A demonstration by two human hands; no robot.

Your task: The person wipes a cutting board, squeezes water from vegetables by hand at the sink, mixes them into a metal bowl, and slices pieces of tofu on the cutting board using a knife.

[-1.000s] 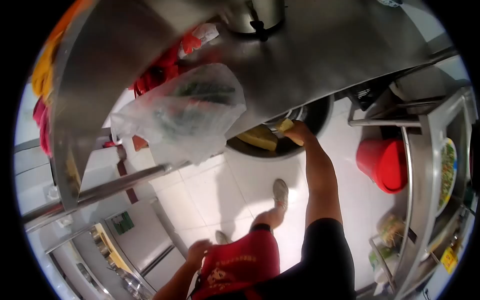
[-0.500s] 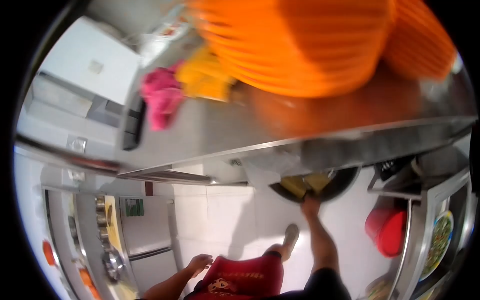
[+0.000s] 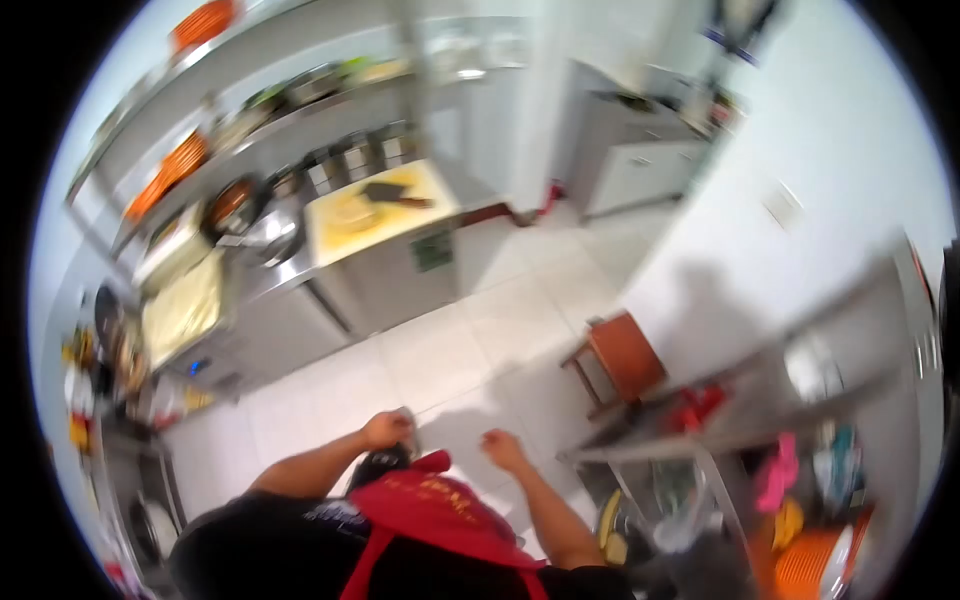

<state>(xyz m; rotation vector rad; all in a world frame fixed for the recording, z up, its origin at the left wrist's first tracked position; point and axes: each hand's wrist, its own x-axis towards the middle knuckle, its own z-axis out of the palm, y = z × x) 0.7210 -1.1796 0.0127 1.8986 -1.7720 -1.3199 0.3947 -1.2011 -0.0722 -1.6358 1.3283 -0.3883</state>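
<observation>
My left hand [image 3: 386,430] hangs in front of my body at the left of the red apron [image 3: 440,515], over the floor. Its fingers are loosely bent, and no object shows in them. On the other side of the apron, my right hand [image 3: 503,449] is raised with fingers slightly bent and parted, also with nothing visible in it. Both hands are somewhat blurred and touch no counter. Ahead of them, a cleaver [image 3: 394,194] lies on a yellowed cutting board [image 3: 435,183] beside a round, pale yellow item [image 3: 355,213].
Metal pans [image 3: 270,235] stand left of the board, below shelves holding orange stacks [image 3: 180,170]. A brown stool [image 3: 627,356] stands by the wall at right. Nearer, a steel table [image 3: 745,365] has pink cloth [image 3: 777,472] and an orange item [image 3: 808,565] beside it.
My view has swung from the steel table to the cutting board counter. My right hand has left the dark basin with yellow contents; my left hand is now higher in view.
</observation>
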